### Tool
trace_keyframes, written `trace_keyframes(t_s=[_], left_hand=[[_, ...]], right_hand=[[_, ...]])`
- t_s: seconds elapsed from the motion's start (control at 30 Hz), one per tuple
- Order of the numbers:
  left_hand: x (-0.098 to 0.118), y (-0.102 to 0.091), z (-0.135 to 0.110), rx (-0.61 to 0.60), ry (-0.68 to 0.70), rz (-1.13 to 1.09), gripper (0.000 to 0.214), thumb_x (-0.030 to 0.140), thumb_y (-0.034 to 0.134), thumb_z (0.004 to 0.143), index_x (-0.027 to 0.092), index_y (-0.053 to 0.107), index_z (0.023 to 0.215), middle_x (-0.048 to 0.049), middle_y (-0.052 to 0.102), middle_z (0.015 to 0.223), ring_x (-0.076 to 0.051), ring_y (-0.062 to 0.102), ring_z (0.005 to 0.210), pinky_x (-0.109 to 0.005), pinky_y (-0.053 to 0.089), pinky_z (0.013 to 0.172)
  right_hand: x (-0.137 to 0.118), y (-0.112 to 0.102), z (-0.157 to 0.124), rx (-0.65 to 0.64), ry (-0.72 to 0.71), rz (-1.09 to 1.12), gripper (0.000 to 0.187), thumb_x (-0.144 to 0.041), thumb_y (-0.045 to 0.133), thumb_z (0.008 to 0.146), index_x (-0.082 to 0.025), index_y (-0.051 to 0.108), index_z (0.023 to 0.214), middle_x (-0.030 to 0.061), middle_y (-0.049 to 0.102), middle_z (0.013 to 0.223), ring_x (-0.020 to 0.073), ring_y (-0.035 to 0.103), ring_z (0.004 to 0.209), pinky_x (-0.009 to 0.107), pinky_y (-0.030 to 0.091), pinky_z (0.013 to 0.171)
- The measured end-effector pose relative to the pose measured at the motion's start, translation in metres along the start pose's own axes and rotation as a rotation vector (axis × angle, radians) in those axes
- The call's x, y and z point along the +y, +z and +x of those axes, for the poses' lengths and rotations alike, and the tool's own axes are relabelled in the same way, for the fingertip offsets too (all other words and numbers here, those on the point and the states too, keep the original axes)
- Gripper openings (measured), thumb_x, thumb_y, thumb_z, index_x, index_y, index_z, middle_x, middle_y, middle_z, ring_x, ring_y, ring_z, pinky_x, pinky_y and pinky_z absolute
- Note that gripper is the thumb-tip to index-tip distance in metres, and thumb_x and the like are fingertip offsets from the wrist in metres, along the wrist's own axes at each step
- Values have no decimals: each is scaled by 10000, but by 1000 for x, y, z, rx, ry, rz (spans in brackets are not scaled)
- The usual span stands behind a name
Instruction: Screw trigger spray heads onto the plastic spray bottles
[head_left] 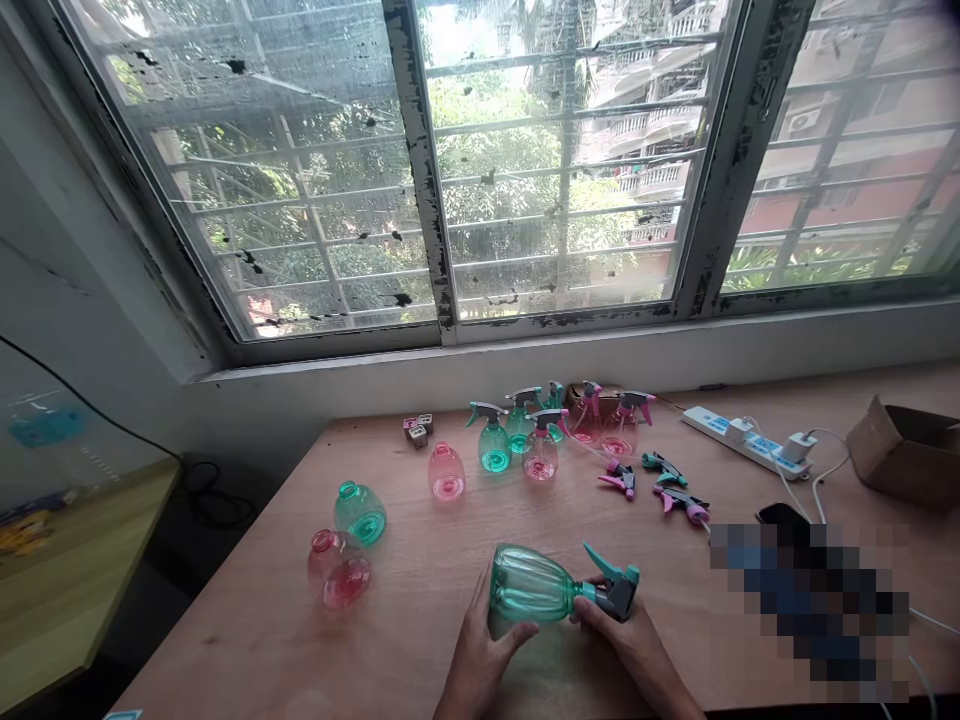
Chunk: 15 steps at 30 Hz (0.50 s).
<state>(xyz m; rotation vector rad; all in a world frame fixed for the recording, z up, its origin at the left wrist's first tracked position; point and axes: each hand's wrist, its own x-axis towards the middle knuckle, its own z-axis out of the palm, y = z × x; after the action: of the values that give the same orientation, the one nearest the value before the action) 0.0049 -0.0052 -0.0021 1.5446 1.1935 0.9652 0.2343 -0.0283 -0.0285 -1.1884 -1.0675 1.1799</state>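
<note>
A green spray bottle (534, 584) lies sideways between my hands, just above the table at the front. My left hand (480, 650) grips its base end, thumb below and fingers behind. At the neck, my right hand (626, 630) is closed around the grey and teal spray head (616, 590), its trigger pointing up. Beyond them, loose spray heads lie on the table: a teal one (664, 467), a pink one (621, 480) and another pink one (681, 503). To the left are bottles without heads: a pink one (447, 475), a green one (361, 515) and a red-pink one (337, 570).
Several bottles with heads, such as a green one (494, 447) and a pink one (541, 455), stand near the window wall. A power strip (742, 442), a cardboard box (907, 450) and white cables are at the right. Small dark boxes (418, 432) sit at the back.
</note>
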Motion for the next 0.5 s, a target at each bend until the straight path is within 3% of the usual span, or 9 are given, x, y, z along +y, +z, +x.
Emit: trace_keyframes(t_s=[0.2,0.37,0.5], left_hand=[[-4,1,1,8,22,-45,904,376,798,745,225,346,1513,-109,400,1579,-285,345,1463,-436,245,1223],[2,-2,2,-25,16,-95,799,437,753,777,183,428,1461,-148,478,1520,-313,390,1436,-461,269,1211],[-1,-3,3,5,12,-95,795,387,796,742,213,459,1440,-131,474,1522,-317,392,1433,-461,271,1211]], right_hand=[[2,0,0,6,-3,1,347,-528,714,812,-202,639,903,31,754,705,239,665,644,353,479,656],[1,1,0,-8,11,0,336,-518,728,803,-204,644,887,23,752,684,237,661,627,356,480,657],[-1,3,0,24,20,14,377,-559,744,766,-207,653,864,24,745,669,249,672,640,349,479,654]])
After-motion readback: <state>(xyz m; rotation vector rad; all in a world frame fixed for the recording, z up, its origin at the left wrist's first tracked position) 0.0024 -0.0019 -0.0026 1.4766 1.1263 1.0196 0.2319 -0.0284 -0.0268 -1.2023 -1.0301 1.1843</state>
